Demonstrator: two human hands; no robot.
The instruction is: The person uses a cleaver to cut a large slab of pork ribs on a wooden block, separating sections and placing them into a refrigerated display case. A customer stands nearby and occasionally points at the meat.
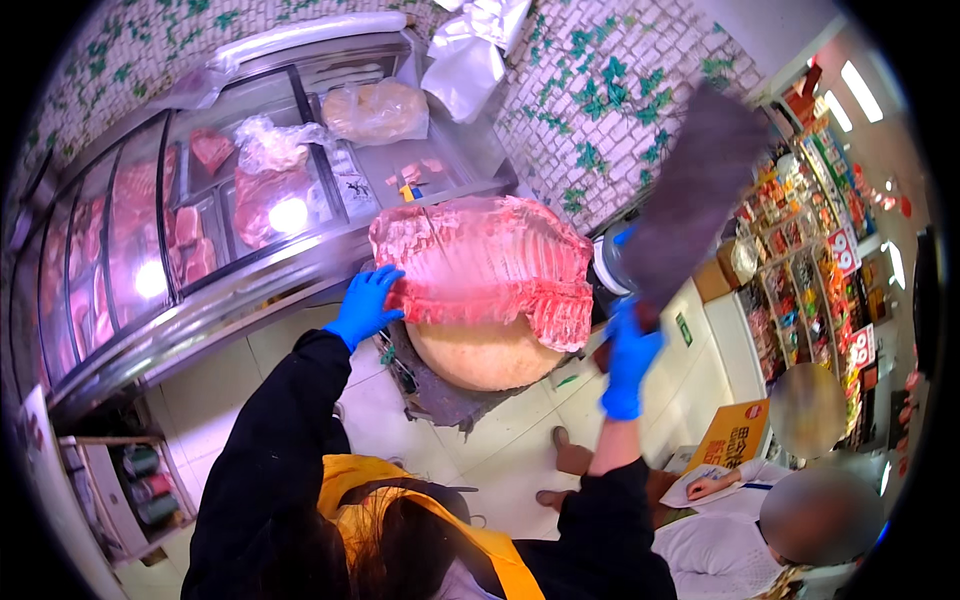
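Observation:
A large slab of raw ribs [480,255], with rib bones and a row of vertebrae showing, lies over the far part of a round wooden chopping block [480,356]. My left hand [367,304], in a blue glove, rests its fingers on the slab's left end. In my right hand [630,360], also gloved in blue, is the handle of a cleaver with a broad dark blade [694,187]. The blade is raised to the right of the slab, tilted up and away, and blurred by motion. Blade and meat are apart.
A glass-topped display case [225,277] with cuts of meat runs along the left. Behind the block lies a bagged pale item [375,112] on the counter. A person in a white top [712,540] is at the lower right, near shelves of packaged goods [802,285].

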